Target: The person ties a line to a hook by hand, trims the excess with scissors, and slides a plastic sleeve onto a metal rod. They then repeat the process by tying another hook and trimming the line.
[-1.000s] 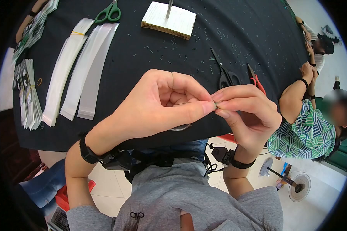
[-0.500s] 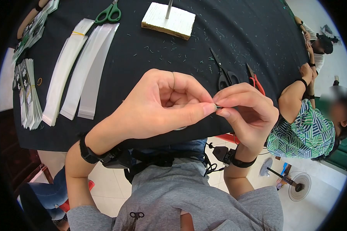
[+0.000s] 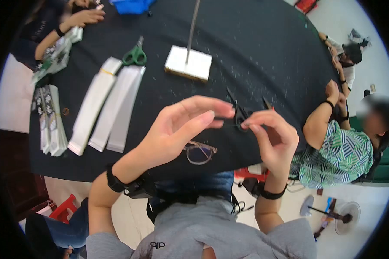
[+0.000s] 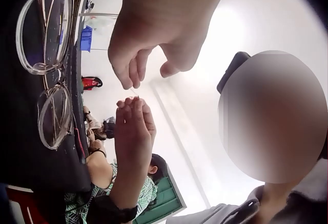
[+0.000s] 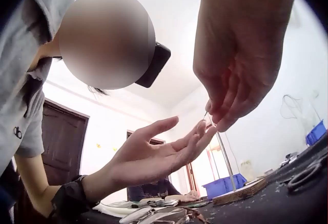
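My left hand (image 3: 173, 134) is held above the near part of the table, its thumb and fingers spread apart with nothing gripped between them. Facing it, my right hand (image 3: 274, 138) pinches a thin short strand (image 5: 206, 115) between thumb and fingertips. The strand points toward the left fingertips in the right wrist view; what kind it is, I cannot tell. Below the hands lies a pair of glasses (image 3: 201, 154) on the black cloth. Black-handled scissors (image 3: 241, 114) lie just behind the right fingertips, partly covered by them.
Long clear plastic sleeves (image 3: 95, 105) lie at left, near green-handled scissors (image 3: 135, 56) and a stack of printed packets (image 3: 52, 121). A white block (image 3: 188, 64) with an upright metal rod stands at the back. Other people sit around the black-clothed table (image 3: 255, 47).
The hands have come apart; earlier their fingertips met over the small strand. The left fingers have opened and the thin loop around its index finger no longer shows. The head view has tilted up.
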`<state>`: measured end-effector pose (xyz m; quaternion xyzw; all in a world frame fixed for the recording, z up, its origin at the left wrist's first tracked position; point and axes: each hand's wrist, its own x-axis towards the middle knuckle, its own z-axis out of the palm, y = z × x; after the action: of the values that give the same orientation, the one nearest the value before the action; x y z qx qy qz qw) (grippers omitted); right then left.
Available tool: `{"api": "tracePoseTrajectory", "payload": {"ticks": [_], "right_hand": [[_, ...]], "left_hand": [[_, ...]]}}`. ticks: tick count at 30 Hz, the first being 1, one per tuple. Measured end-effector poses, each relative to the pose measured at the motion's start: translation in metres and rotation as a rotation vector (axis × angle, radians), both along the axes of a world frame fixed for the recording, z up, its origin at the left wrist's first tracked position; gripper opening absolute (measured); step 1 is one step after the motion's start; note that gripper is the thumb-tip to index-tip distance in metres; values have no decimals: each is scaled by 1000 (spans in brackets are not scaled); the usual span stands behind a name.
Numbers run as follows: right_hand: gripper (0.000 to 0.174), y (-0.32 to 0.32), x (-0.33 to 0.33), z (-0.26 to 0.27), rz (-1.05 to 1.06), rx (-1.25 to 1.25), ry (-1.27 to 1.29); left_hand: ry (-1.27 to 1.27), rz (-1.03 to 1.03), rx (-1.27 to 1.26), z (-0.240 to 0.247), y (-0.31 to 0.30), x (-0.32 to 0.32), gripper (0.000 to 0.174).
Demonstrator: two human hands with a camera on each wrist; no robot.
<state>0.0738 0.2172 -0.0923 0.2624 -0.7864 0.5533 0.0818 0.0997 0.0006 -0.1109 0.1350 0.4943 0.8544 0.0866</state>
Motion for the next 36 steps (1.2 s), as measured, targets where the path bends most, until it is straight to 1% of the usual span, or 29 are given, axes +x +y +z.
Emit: {"api": "tracePoseTrajectory", "payload": {"ticks": [1, 3, 4, 6, 7, 9, 10, 11, 13, 15, 16, 17, 19, 20, 21, 23, 25, 27, 31, 33, 35, 36], "right_hand": [[14, 3, -1, 1, -7, -17, 14], [12, 13, -3, 9, 3, -33, -11], [11, 16, -4, 14, -6, -53, -4], [9, 21, -8, 26, -13, -119, 6], [9, 25, -12, 34, -5, -86, 42], [8, 24, -20, 54, 38, -45, 107], [6, 22, -27, 65, 56, -17, 184], [4, 19, -34, 75, 54, -32, 189], [2, 7, -53, 102, 140, -76, 213], [5, -9, -75, 127, 186, -25, 228], [6, -19, -87, 137, 219, 4, 238], [8, -30, -99, 145, 254, 33, 245], [9, -49, -126, 157, 304, 110, 347], [11, -60, -135, 160, 270, 109, 328], [11, -69, -141, 162, 273, 105, 335], [11, -83, -153, 166, 263, 230, 277], [11, -93, -166, 163, 291, 241, 267], [8, -101, -171, 158, 325, 199, 270], [8, -105, -173, 153, 333, 244, 254], [9, -106, -177, 150, 369, 239, 277], [10, -107, -177, 150, 389, 238, 265], [10, -107, -177, 151, 377, 253, 286]], "left_hand": [[-20, -16, -15, 3, -6, -1, 29], [-3, -188, 58, 3, -31, -9, 27], [36, -177, 34, 11, -42, -10, 27], [19, -129, -155, 29, -56, -10, 22], [46, -124, -171, 42, -56, -10, 22], [279, 118, -531, 69, -53, -5, 15], [421, 176, -716, 80, -57, -8, 8], [596, 232, -935, 98, -61, -10, 7], [793, 399, -1081, 117, -68, -18, 7], [878, 421, -1160, 134, -81, -25, 9], [878, 389, -1217, 143, -89, -27, 11], [799, 365, -1265, 149, -97, -28, 13], [752, 419, -1248, 147, -115, -39, 16], [644, 429, -1232, 146, -121, -43, 19], [648, 436, -1236, 142, -126, -47, 19], [577, 481, -1195, 131, -135, -58, 20], [554, 481, -1184, 120, -141, -64, 21], [492, 474, -1179, 111, -143, -67, 21], [445, 451, -1131, 94, -147, -74, 21], [409, 426, -1100, 88, -148, -78, 23], [466, 458, -1116, 86, -149, -81, 23], [452, 426, -1153, 87, -150, -81, 24]]}}
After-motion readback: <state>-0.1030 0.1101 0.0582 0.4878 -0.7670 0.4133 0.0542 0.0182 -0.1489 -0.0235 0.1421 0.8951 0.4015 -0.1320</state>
